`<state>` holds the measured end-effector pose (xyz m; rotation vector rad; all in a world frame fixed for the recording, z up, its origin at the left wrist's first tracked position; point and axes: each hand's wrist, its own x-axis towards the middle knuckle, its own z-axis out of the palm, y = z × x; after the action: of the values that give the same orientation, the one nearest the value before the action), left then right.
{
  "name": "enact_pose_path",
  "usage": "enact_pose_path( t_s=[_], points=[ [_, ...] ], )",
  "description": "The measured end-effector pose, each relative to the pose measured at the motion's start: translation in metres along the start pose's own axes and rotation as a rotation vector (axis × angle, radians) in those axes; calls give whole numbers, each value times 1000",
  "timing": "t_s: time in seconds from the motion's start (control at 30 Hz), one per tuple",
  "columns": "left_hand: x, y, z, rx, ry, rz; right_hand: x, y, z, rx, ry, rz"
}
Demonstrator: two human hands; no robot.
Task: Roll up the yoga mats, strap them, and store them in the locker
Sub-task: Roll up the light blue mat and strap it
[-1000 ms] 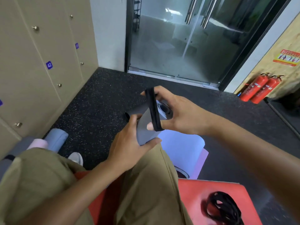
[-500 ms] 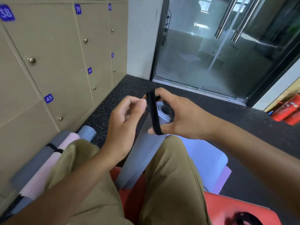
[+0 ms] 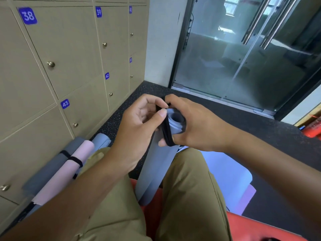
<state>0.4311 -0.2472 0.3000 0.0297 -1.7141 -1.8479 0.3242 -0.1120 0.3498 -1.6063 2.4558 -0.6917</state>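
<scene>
Black elastic strap (image 3: 167,131), looped round the top end of a rolled grey-blue foam yoga mat (image 3: 156,164). Left hand (image 3: 139,129): thumb and forefinger pinch the strap at its upper edge, other fingers (image 3: 149,101) curled loosely. Right hand (image 3: 196,126): fingers wrapped round the roll's end, thumb over the top, lower fingertips under the strap. The roll stands tilted between the person's knees, lower end down on the red seat (image 3: 260,225).

Outward: against the beige locker doors (image 3: 57,54), all closed, lie a dark grey rolled mat (image 3: 52,164) and a pale pink rolled mat (image 3: 69,169), each banded with a black strap, and another grey-blue roll (image 3: 101,140) beyond them. A lilac-blue mat (image 3: 227,181) lies flat on the black speckled floor (image 3: 225,119) to the right.

Judgement: mid-task. At least two mats rolled and strapped, this one being strapped; the flat mat unrolled; nothing visibly stored in a locker yet.
</scene>
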Motion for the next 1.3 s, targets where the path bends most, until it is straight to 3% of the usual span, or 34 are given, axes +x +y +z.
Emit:
enact_pose_path(
  t_s=[0.23, 0.63, 1.07, 1.3],
  points=[
    [-14, -11, -9, -104, 75, -76, -2, -2, 7, 133, 23, 46],
    [-26, -36, -24, -23, 162, -131, -14, 20, 41, 526, 126, 243],
    [-52, -95, -35, 192, 158, -284, -32, 58, 103, 435, 63, 406],
    [-55, -110, -33, 273, 119, -338, -36, 68, 114, 522, 56, 367]
  ],
)
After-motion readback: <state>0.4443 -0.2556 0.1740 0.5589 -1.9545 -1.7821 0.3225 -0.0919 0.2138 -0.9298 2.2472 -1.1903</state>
